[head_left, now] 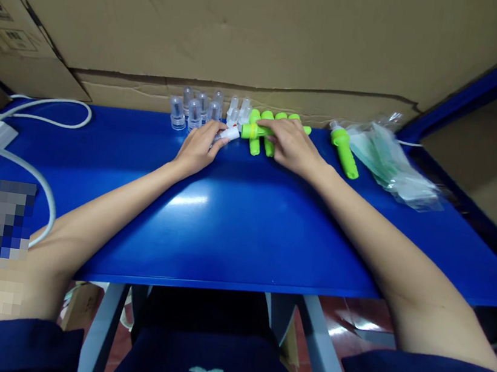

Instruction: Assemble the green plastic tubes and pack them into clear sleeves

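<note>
The left grip (199, 146) pinches a small white piece (230, 134) between thumb and fingers, its end poking out toward the person's right. Facing it, the right grip (294, 146) has its fingers closed on a bright green tube (247, 131), whose ringed end juts out leftward past the fingertips. The two pieces meet nearly end to end over the far part of the blue tabletop (234, 227); whether they touch, I can't make out. Clear caps (194, 119) stand just beyond the left grip, and another green holder (346, 155) lies to the right, beside a plastic packet (383, 158).
</note>
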Motion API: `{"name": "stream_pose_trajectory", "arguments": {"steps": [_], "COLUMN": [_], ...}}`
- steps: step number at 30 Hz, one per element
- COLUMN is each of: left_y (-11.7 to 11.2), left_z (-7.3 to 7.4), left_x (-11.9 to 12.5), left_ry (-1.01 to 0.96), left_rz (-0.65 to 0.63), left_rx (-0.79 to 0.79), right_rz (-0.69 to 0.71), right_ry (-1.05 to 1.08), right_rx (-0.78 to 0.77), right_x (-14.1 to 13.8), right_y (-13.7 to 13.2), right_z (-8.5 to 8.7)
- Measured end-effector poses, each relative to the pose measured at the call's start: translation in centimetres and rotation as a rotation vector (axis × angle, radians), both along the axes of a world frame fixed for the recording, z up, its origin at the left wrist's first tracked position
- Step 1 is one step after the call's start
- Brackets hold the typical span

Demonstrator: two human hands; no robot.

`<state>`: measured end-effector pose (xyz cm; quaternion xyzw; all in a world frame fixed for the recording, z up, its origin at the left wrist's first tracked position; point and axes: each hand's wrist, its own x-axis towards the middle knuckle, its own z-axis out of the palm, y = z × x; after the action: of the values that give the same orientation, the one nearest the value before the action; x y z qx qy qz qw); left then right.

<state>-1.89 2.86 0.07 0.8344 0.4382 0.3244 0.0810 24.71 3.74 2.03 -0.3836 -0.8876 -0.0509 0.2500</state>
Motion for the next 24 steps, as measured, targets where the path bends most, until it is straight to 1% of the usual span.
{"name": "stream_pose_trajectory", "arguments": {"steps": [8,11,14,17,21,24], "left_y": [-0.2,-0.1,0.2,0.5,0.5,0.5], "left_z": [0.2,0.1,-0.2,-0.5,-0.5,-0.4], "left_x": [-0.1,-0.2,-0.3,-0.4,-0.4,-0.4], "left_ry": [0.006,-0.002,-0.035,-0.082,-0.094,-0.116], "left_rz": [-0.034,-0.076,-0.126,-0.144,-0.184,-0.174], "left_rx": [0.006,0.023,0.043,0.058,0.068,0.059], "right_rz": [0.040,0.067,0.091,0.090,0.103,0.135], "right_ry": [-0.006,-0.027,-0.045,-0.040,-0.062,-0.097], "right_rx": [0.009,0.019,0.032,0.043,0.059,0.075], "right_x": [-0.7,-1.1,-1.4,-1.7,-2.1,-2.5], "right_y": [-0.5,-0.8,-1.0,-1.3,-1.6,-1.9], "right_z": [0.0,0.0,0.0,0.0,-0.2,-0.4]}}
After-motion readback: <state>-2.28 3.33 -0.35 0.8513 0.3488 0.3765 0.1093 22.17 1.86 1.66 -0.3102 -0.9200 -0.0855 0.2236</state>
